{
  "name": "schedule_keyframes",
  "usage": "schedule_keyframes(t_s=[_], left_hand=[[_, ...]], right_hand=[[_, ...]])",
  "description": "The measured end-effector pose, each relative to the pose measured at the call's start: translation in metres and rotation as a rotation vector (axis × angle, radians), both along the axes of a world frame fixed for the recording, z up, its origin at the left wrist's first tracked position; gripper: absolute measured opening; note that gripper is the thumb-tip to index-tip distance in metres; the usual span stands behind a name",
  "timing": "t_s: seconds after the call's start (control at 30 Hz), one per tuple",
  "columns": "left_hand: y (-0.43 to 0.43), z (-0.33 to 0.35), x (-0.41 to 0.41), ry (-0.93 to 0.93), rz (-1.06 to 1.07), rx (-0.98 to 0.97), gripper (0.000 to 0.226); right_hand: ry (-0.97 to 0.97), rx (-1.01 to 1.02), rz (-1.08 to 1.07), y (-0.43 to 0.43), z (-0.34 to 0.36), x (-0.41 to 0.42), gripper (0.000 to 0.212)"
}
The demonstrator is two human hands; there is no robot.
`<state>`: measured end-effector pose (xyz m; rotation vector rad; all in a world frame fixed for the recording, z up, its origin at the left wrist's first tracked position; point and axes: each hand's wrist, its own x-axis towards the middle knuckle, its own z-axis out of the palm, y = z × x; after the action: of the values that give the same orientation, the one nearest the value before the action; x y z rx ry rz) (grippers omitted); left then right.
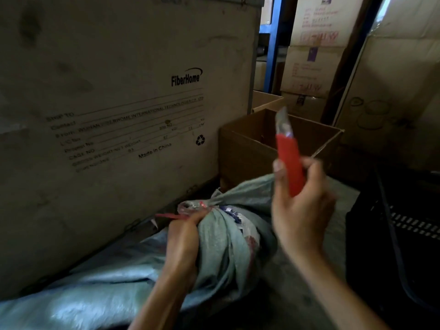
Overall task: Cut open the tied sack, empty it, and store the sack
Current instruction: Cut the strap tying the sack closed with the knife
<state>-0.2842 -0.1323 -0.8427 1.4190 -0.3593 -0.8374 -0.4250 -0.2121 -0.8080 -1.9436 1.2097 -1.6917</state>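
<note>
left hand (183,236) grips sack (221,236) neck, right hand (301,206) clutches cutter (289,158) — open carton (250,148) behind.

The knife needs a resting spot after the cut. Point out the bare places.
Free: inside the open box behind the sack, and the floor strip between sack and black crate. Crowded: the crate wall presses against the sack's left.

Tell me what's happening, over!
Left hand grips sack neck. Right hand holds red knife, blade up. Red tie uncut. Nothing blocking.
</note>
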Motion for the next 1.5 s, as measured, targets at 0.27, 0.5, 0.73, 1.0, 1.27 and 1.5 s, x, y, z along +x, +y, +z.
schedule_keyframes(t_s=[0.27, 0.5, 0.73, 1.0, 1.27, 1.5], left_hand=[[0.006, 0.015, 0.024, -0.301, -0.130, -0.097, 0.050], [0.007, 0.027, 0.014, -0.472, -0.519, -0.154, 0.029], [0.015, 0.026, 0.022, -0.388, -0.667, -0.160, 0.028], [0.006, 0.030, 0.035, -0.275, -0.449, -0.036, 0.049], [0.012, 0.034, 0.027, -0.034, -0.259, -0.287, 0.052], [0.009, 0.044, 0.024, 0.075, -0.017, -0.383, 0.037]], right_hand=[[0.061, 0.180, 0.343, -0.010, 0.004, -0.022, 0.048], [0.018, 0.463, 0.542, -0.024, -0.018, -0.017, 0.059], [0.131, 0.325, 0.429, -0.041, -0.020, -0.021, 0.038], [0.078, 0.356, 0.620, -0.031, -0.013, -0.023, 0.034], [0.070, 0.481, 0.700, -0.005, 0.003, -0.023, 0.056], [0.135, 0.229, 0.668, 0.024, 0.026, -0.027, 0.026]])
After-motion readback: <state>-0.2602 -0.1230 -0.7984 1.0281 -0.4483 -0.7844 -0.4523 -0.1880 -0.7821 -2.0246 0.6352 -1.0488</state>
